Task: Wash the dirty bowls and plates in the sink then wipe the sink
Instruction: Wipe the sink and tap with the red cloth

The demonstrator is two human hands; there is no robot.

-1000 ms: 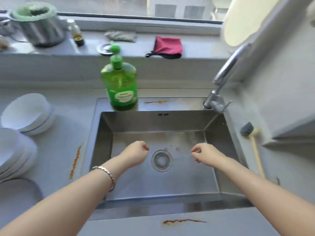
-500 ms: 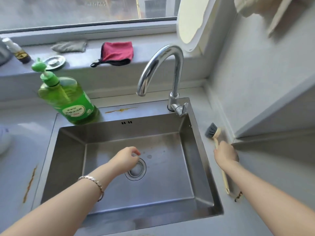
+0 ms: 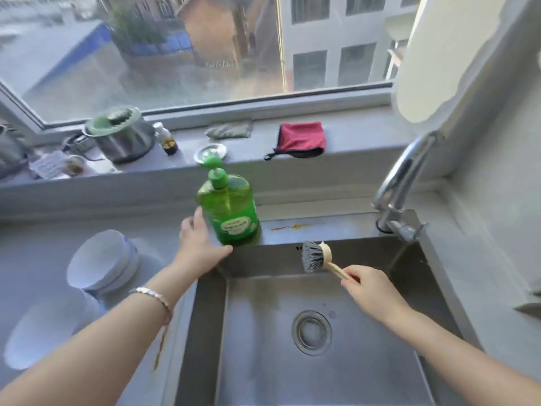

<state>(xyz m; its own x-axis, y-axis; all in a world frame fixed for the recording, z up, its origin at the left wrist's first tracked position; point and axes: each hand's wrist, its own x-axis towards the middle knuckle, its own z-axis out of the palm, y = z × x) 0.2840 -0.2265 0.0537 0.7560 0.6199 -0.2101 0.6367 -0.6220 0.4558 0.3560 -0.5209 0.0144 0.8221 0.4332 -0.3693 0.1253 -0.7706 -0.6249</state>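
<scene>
A grey counter [image 3: 44, 244] runs under a big window [image 3: 175, 54], and houses show outside. On the sill [image 3: 351, 136] sit a red cloth [image 3: 301, 139], a grey cloth [image 3: 228, 130], a small bottle [image 3: 167, 139] and a shiny pot [image 3: 123, 136]. The steel sink [image 3: 263, 361] has a round drain [image 3: 311, 332] in its floor, with the tap [image 3: 404, 177] at its back right corner.

White bowls [image 3: 102, 262] sit stacked on the counter left of the sink, and white plates [image 3: 44, 332] lie nearer (too blurry to count). A green soap bottle [image 3: 231, 212] – nearly full – stands behind the sink.

The left hand [image 3: 199, 244] is beside the bottle, fingers straight and spread; I can't tell if it touches. The right hand [image 3: 369, 288] has its fingers curled round a brush [image 3: 314, 256] handle over the sink.
</scene>
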